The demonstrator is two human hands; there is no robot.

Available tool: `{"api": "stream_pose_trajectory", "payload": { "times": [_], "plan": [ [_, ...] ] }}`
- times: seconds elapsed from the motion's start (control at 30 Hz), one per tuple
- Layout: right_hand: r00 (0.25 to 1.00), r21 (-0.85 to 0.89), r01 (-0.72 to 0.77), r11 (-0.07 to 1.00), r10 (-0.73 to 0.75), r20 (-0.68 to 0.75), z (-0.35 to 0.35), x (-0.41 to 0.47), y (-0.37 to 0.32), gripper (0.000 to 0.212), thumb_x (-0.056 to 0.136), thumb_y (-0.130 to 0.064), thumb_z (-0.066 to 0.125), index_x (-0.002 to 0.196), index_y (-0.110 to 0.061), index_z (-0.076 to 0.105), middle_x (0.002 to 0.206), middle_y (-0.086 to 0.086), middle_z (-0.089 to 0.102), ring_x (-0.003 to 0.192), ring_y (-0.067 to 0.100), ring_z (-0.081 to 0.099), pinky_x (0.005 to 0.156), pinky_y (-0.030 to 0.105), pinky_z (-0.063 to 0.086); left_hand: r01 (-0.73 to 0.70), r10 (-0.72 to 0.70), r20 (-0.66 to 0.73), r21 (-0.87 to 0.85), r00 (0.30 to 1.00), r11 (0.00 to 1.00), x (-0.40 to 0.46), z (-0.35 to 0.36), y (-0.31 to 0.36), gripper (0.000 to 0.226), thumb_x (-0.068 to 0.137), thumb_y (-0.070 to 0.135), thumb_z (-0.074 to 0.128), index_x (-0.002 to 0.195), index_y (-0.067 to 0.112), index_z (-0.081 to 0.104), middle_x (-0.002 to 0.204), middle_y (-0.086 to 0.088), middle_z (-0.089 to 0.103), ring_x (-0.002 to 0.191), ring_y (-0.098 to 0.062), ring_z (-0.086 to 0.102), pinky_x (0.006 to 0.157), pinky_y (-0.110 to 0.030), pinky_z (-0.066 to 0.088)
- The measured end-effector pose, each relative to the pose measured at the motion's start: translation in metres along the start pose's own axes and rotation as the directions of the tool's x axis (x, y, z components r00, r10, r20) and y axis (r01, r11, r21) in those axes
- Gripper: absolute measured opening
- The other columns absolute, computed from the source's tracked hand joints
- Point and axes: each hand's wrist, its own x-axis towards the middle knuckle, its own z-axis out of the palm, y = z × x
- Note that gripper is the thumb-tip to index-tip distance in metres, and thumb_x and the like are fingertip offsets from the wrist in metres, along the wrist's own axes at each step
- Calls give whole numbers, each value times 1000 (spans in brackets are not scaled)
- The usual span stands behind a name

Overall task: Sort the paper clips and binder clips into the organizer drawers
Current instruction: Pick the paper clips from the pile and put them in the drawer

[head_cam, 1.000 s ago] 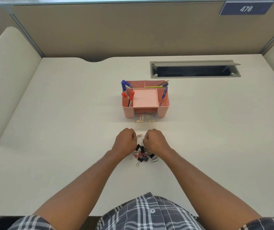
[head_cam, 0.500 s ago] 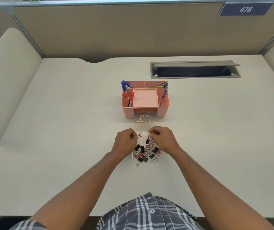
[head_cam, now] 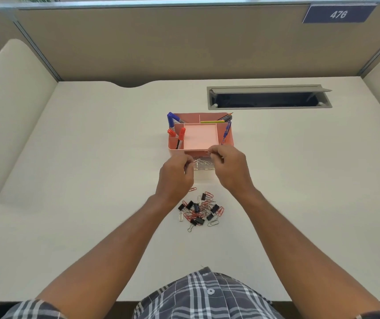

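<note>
A pink desk organizer (head_cam: 228, 141) stands mid-desk with its clear front drawer (head_cam: 204, 165) pulled out, silver paper clips inside. My left hand (head_cam: 176, 176) and my right hand (head_cam: 229, 169) hover on either side of the drawer, fingers pinched. Each hand holds a paper clip, the left a silver one over the drawer, the right one at the organizer's front edge. Nearer me lies a pile of clips (head_cam: 199, 210): red and silver paper clips mixed with black binder clips.
Blue and red markers (head_cam: 171, 125) and pencils stand in the organizer's side slots. A grey cable tray (head_cam: 269, 97) is recessed into the desk at the back right. Beige partition walls enclose the desk.
Both hands lifted from the clip pile and moved forward to the open drawer, each carrying a paper clip.
</note>
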Motion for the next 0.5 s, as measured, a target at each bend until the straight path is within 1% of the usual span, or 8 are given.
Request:
{"api": "stream_pose_trajectory", "payload": {
  "times": [0.1, 0.17, 0.2, 0.27, 0.33, 0.4, 0.47, 0.5],
  "plan": [
    [995, -191, 73, 979, -59, 79, 3, 12, 0, 21, 94, -6, 54, 104, -7, 72, 95, 9, 70, 87, 24, 62, 75, 35, 52, -31, 30, 4, 103, 1000, 994, 17, 2, 3, 11, 89, 8, 59, 88, 11, 69, 82, -3, 67, 72, -16, 55, 63, -27, 47],
    [988, -234, 111, 966, -82, 129, 5, 13, -2, 22, 94, -5, 54, 107, -7, 72, 97, 11, 72, 88, 27, 63, 76, 39, 53, -40, 36, 28, 134, 999, 990, 22, 3, 3, 13, 90, 9, 59, 92, 9, 72, 84, -6, 69, 73, -20, 58, 64, -34, 51],
    [985, -237, 123, 964, -90, 147, 6, 13, -3, 23, 94, -5, 54, 107, -7, 72, 97, 10, 73, 88, 27, 64, 76, 40, 54, -44, 41, 32, 133, 999, 990, 22, 4, 3, 14, 90, 9, 59, 95, 9, 72, 86, -6, 70, 74, -20, 59, 65, -33, 52],
    [986, -221, 129, 967, -101, 135, 4, 12, -3, 21, 94, -6, 54, 103, -9, 72, 94, 8, 74, 85, 25, 65, 74, 39, 54, -61, 60, 10, 102, 998, 993, 18, 3, 1, 13, 91, 7, 59, 95, 11, 71, 86, -4, 70, 74, -15, 57, 65, -25, 48],
    [992, -145, 121, 982, -112, 64, 0, 5, -2, 18, 93, -8, 56, 100, -10, 73, 90, 3, 74, 81, 18, 65, 73, 32, 54, -97, 99, -24, 60, 995, 993, 6, 1, -4, 11, 90, 5, 58, 92, 13, 66, 84, 0, 66, 73, -11, 53, 64, -19, 44],
    [992, -59, 118, 991, -115, 52, -3, -10, 2, 16, 91, -10, 58, 96, -15, 72, 85, -3, 72, 77, 12, 63, 71, 24, 51, -121, 122, -28, 46, 992, 992, -11, 2, -12, 10, 90, 5, 57, 91, 13, 63, 83, 1, 64, 73, -12, 53, 63, -22, 46],
    [986, -78, 41, 996, -28, 167, 1, -26, 11, 16, 91, -13, 57, 93, -19, 71, 83, -5, 71, 76, 12, 62, 70, 25, 51, -98, 98, 3, 55, 995, 994, -31, 7, -22, 10, 89, 5, 58, 93, 12, 64, 85, 0, 64, 74, -15, 56, 65, -28, 49],
    [965, -153, -28, 988, 67, 255, 5, -33, 18, 17, 91, -15, 55, 94, -19, 72, 86, -4, 71, 79, 15, 63, 71, 28, 51, -74, 72, 37, 70, 997, 995, -39, 11, -28, 10, 89, 6, 59, 95, 11, 65, 86, -1, 65, 76, -16, 57, 67, -31, 51]
  ]
}}
